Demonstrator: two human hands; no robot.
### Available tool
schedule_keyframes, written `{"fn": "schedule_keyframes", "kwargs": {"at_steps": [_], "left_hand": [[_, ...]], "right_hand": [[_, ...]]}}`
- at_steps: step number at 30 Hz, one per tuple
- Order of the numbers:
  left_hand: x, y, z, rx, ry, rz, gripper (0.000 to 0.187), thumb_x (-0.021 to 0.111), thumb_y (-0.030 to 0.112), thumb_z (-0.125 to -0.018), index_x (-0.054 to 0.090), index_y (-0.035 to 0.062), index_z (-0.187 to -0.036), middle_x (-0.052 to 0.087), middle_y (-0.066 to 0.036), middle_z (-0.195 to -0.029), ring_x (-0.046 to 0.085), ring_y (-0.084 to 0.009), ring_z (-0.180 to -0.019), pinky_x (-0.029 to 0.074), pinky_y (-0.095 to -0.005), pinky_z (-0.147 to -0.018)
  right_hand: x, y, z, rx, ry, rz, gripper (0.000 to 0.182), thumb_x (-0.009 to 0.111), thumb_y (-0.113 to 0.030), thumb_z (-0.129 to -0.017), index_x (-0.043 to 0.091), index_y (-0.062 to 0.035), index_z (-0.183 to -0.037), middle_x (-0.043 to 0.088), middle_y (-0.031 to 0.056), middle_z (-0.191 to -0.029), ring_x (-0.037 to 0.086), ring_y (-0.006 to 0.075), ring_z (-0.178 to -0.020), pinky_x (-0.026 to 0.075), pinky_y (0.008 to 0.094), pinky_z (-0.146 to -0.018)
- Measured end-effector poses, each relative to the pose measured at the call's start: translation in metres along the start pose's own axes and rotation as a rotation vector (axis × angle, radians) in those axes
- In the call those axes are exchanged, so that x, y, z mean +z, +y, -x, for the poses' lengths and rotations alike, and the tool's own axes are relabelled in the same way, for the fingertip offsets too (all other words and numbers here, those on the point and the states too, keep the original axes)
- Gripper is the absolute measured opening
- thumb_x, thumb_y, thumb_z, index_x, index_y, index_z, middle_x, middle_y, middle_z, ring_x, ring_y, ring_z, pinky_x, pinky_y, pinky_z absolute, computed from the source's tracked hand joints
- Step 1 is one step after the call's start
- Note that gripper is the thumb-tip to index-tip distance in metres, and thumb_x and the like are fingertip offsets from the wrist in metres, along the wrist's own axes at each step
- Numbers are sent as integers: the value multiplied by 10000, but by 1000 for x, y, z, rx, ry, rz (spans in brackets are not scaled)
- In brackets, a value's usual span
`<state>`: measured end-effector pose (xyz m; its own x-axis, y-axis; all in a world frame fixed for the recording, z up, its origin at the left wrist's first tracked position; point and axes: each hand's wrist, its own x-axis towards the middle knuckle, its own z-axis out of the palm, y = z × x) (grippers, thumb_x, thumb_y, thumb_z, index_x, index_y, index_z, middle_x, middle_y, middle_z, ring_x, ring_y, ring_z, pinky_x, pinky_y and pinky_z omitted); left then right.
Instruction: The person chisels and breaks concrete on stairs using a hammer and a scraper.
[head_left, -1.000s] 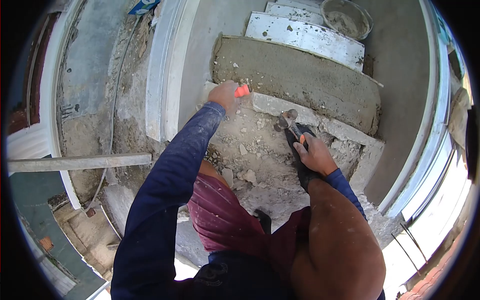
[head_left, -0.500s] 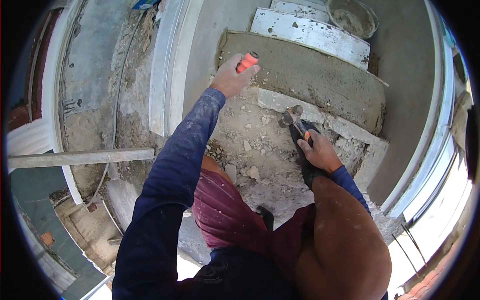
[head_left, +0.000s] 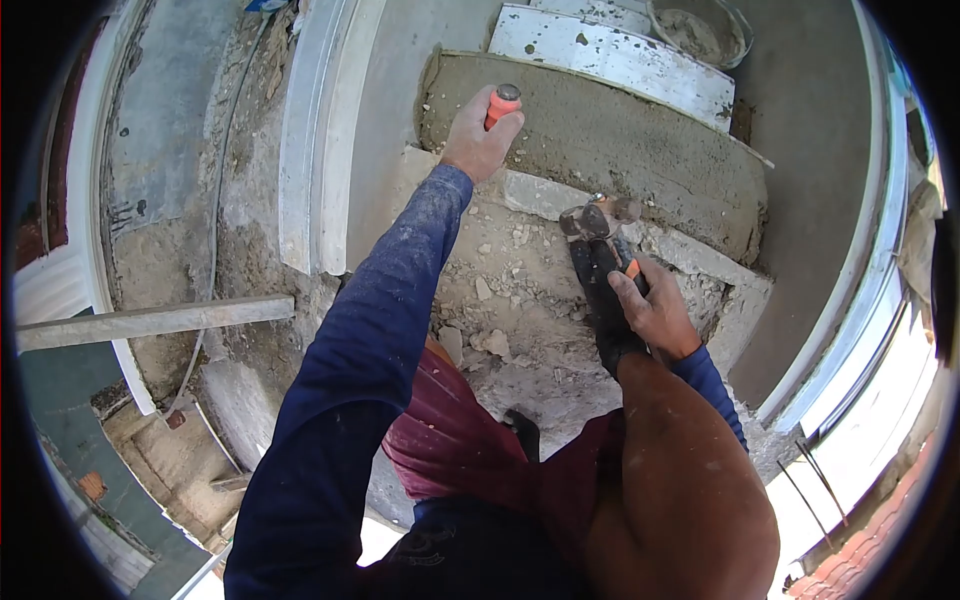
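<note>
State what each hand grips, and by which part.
Left hand: a tool by its orange-red handle, its other end hidden. Right hand: a hammer by its handle.

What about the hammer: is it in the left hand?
No, the right hand grips the hammer, while the left hand holds an orange-red tool handle.

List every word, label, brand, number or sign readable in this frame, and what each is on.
None can be read.
Dark shirt: a pale chest print, too small and blurred to read.
Blue item at the top edge: mostly cut off, no legible lettering.
Orange-red handle and hammer: no lettering that can be made out.
</note>
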<state>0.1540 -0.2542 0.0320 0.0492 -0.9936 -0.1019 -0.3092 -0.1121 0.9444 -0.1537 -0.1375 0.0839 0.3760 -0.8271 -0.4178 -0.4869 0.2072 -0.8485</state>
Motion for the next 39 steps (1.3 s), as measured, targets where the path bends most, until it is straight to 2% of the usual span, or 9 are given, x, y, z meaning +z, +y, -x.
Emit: {"fn": "schedule_keyframes", "kwargs": {"at_steps": [1, 5, 10, 13, 15, 20, 25, 36, 39], "left_hand": [[0, 3, 2, 22, 9, 0, 182, 637, 163, -920, 584, 64, -1062, 578, 12, -918, 518, -75, -798, 456, -264, -723], [6, 10, 3, 45, 38, -74, 182, 655, 208, -905, 594, 56, -985, 576, 7, -863, 505, -95, -776, 463, -292, -725], [21, 27, -11, -43, 40, -242, 309, 710, 337, -887, 620, 41, -874, 609, -46, -755, 553, -165, -713, 489, -352, -719], [36, 22, -11, -16, 87, -336, 377, 723, 397, -877, 625, 35, -844, 648, -106, -757, 604, -257, -702, 498, -384, -707], [52, 23, -5, -34, 90, -368, 346, 723, 399, -842, 634, 64, -837, 690, -163, -843, 654, -387, -823, 508, -456, -714], [77, 19, 20, 27, -104, -677, 271, 716, 356, -816, 649, 95, -848, 680, -162, -827, 658, -387, -823, 509, -476, -699], [52, 13, 10, -66, 163, -385, 259, 723, 315, -816, 632, 72, -807, 652, -152, -749, 638, -380, -729, 507, -446, -663], [50, 7, 22, 84, 87, -391, 237, 744, 287, -782, 630, 80, -810, 659, -144, -749, 648, -370, -718, 513, -449, -658], [51, 5, 25, 85, 32, -403, 245, 753, 289, -767, 624, 85, -805, 659, -145, -751, 651, -376, -736, 512, -462, -658]], "right_hand": [[-6, -2, -2, -68, 40, 12, 314, 644, -271, -955, 533, 2, -848, 535, 152, -663, 510, 260, -628, 425, 381, -618], [-32, -46, -13, -16, 96, -285, 326, 619, -331, -996, 527, -38, -885, 492, -23, -617, 453, 69, -511, 376, 255, -479], [-63, -116, -27, -303, 335, -352, 327, 577, -350, -1022, 557, -25, -982, 519, 4, -658, 476, 66, -503, 387, 229, -467], [-70, -138, -29, -382, 407, -483, 334, 539, -348, -1040, 553, -15, -1065, 523, 27, -688, 474, 76, -497, 399, 231, -464], [-69, -141, -29, -376, 378, -582, 326, 510, -337, -1054, 529, -18, -1121, 514, 40, -702, 461, 86, -484, 407, 236, -456], [-61, -109, -28, -311, 352, -533, 337, 518, -341, -1051, 530, -12, -1123, 507, 37, -684, 467, 89, -480, 397, 234, -442], [-63, -101, -25, -268, 340, -431, 340, 523, -331, -1049, 532, 0, -1126, 502, 34, -670, 470, 89, -482, 384, 233, -431], [-76, -157, -28, -647, 464, -539, 367, 446, -358, -1062, 453, -30, -1228, 462, 56, -681, 459, 118, -509, 402, 276, -483], [-42, -125, -37, -644, 353, -720, 293, 480, -335, -1056, 453, -47, -1102, 468, 43, -672, 455, 144, -516, 405, 295, -496]]}}
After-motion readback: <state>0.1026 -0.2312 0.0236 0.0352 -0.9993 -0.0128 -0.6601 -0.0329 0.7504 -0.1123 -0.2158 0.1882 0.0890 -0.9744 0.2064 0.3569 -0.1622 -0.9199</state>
